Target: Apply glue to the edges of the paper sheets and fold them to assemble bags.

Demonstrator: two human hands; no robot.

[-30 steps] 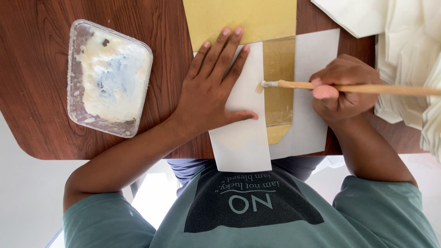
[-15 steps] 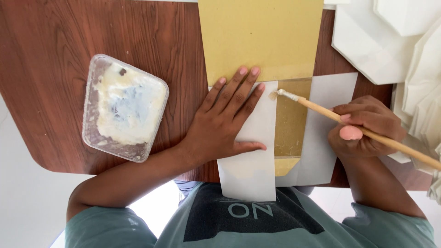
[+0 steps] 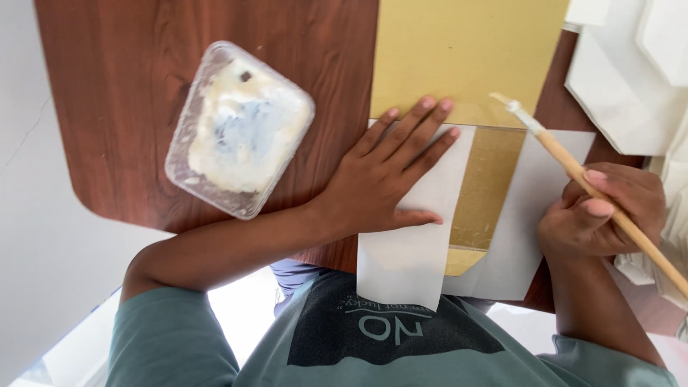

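Two hands work on the wooden table (image 3: 143,107), where a clear plastic tub (image 3: 239,129) of whitish paste sits farthest left. Next, the left hand (image 3: 380,179) lies flat, fingers spread, pressing a white paper strip (image 3: 405,265) beside the gold envelope's (image 3: 466,57) glossy flap (image 3: 487,193). Rightmost, the right hand (image 3: 602,211) is curled closed around a wooden-handled brush (image 3: 573,168), its bristles over the envelope.

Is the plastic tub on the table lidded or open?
Open: the tub shows no lid, and the smeared white paste inside is exposed. It sits upright on the table.
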